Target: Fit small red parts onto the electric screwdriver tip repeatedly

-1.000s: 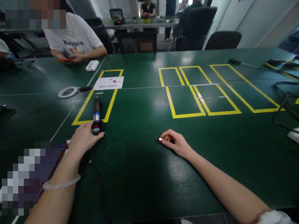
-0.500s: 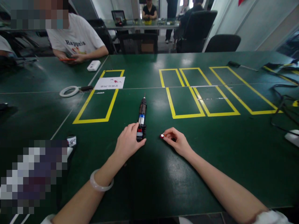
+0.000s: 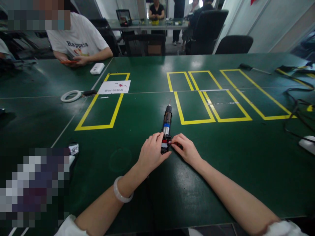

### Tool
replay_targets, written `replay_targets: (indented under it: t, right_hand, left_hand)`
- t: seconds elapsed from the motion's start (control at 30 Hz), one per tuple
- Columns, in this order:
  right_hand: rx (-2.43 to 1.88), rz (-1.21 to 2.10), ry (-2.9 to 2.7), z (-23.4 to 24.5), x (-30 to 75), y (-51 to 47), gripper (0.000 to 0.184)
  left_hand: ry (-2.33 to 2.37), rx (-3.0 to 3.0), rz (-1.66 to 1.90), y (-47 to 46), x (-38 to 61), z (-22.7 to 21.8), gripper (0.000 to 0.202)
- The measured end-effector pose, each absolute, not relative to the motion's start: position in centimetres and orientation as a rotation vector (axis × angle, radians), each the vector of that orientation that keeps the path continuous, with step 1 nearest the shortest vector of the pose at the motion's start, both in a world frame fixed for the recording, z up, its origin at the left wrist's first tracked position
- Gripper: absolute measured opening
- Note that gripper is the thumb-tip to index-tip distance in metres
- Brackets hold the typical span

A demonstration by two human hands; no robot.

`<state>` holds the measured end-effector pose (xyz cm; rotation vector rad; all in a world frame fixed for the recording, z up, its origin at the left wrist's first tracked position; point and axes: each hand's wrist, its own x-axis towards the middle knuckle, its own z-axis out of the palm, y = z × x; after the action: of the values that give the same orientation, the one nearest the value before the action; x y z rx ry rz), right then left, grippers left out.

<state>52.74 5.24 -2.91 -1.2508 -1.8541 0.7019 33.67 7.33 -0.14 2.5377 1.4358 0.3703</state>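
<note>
My left hand [image 3: 154, 147] is closed around the rear of a slim motor tool [image 3: 166, 127], black with a silver and blue band and a thin bit at its far tip. The tool points away from me across the green table [image 3: 211, 183]. At the tool's right side, my right hand [image 3: 184, 148] pinches a small red piece [image 3: 169, 142] between thumb and fingers. The piece meets the tool's rear end, where red and grey parts show. How it fits there is too small to tell.
Yellow tape rectangles [image 3: 182, 122] mark the table. A paper label [image 3: 114, 87], a white cable coil [image 3: 71, 96] and a white box [image 3: 97, 68] lie left. Right are a screwdriver [image 3: 246, 67], black cables [image 3: 296, 101] and a white device [image 3: 307, 144]. A person [image 3: 76, 39] sits across.
My left hand has moved right with the motor tool. The tool's rear now meets the small red piece in my right hand, which has stayed nearly in place.
</note>
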Motion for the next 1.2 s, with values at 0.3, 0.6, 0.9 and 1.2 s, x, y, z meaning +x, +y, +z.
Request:
replay_targets:
  t: [0.3, 0.6, 0.9, 1.2]
  right_hand:
    - [-1.27, 0.652, -1.833, -2.3, 52.7, 4.7, 0.015]
    - [-1.363, 0.783, -1.601, -2.1, 52.6, 4.7, 0.012]
    - [-1.257, 1.046, -1.388, -3.1, 53.0, 5.3, 0.009]
    - [-1.235, 1.082, -1.33, -3.7, 53.5, 5.8, 0.014]
  left_hand:
    - [1.447, 2.583, 0.35, 7.3, 33.6, -0.4, 0.074]
    - [1.554, 2.624, 0.306, 7.4, 35.0, 0.3, 0.074]
    - [1.65, 2.634, 0.287, 7.7, 35.6, 0.6, 0.066]
    - [1.635, 2.676, 0.259, 8.5, 34.7, 0.7, 0.068]
